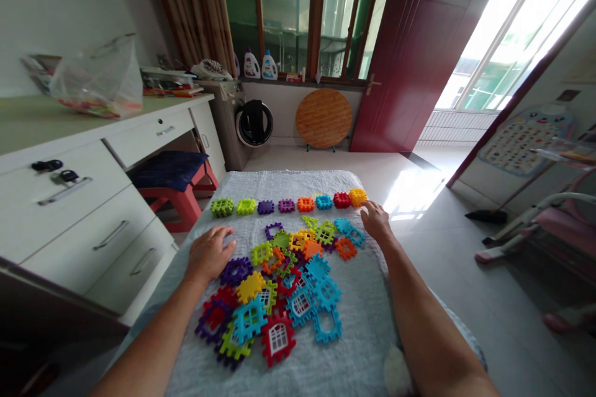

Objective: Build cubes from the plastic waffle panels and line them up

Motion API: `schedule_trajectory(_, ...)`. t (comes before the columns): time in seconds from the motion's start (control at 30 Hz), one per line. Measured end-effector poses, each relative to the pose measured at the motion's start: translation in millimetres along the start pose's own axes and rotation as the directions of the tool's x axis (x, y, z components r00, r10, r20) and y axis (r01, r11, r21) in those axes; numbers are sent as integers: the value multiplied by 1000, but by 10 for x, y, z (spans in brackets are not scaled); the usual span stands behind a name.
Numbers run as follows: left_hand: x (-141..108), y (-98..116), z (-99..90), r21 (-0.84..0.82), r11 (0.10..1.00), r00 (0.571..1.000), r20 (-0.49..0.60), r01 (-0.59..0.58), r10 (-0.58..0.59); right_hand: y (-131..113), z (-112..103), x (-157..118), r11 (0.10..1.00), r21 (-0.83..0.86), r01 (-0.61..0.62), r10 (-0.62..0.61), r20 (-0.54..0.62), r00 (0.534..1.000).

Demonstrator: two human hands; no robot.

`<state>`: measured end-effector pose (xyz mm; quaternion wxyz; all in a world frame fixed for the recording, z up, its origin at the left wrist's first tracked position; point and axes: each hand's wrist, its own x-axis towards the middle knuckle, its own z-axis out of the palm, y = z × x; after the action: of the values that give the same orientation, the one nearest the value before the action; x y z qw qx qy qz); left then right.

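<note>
My left hand [210, 254] hovers over the left side of the cloth-covered surface [358, 322], fingers spread and holding nothing, beside a dark purple piece [236, 272]. At the right end of a row of coloured stacks, my right hand [375, 219] has its fingers apart near the yellow-orange stack [358, 197]. The row runs from a green stack [222, 206] past purple, orange, blue and red [341, 200] ones. Between my hands lies a loose pile of toothed plastic pieces, with a yellow square [250, 287], a blue frame [328, 325] and a red window piece [278, 338].
A white desk [158, 116] with a plastic bag [100, 80] stands at the left, a red stool [186, 189] by it. Behind are a washing machine [230, 124], a round wooden board [324, 118] and a red door [414, 49]. A pink chair [577, 220] is at the right.
</note>
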<state>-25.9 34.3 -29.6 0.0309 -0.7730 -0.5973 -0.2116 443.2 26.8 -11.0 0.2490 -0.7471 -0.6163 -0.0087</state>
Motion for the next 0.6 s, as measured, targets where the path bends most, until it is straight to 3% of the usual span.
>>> schedule_trajectory(0.1,1,5,-6,8,1000,1000,7,-1,1,-144,-134,-28,982,94,166,-175,94,980)
schedule_trajectory(0.2,1,5,-4,8,1000,1000,3,5,-5,-271,-206,-78,943,160,291,-323,240,916)
schedule_trajectory(0.3,-2,-7,6,2,1000,1000,-8,-2,2,-316,-216,-111,941,124,314,-337,270,902)
schedule_trajectory(0.5,-7,-21,14,1,1000,1000,-26,-14,14,-309,-107,-160,935,64,350,-355,200,913)
schedule_trajectory(0.6,-4,-20,14,7,1000,1000,-21,-9,9,-362,-30,-200,942,18,334,-328,245,912)
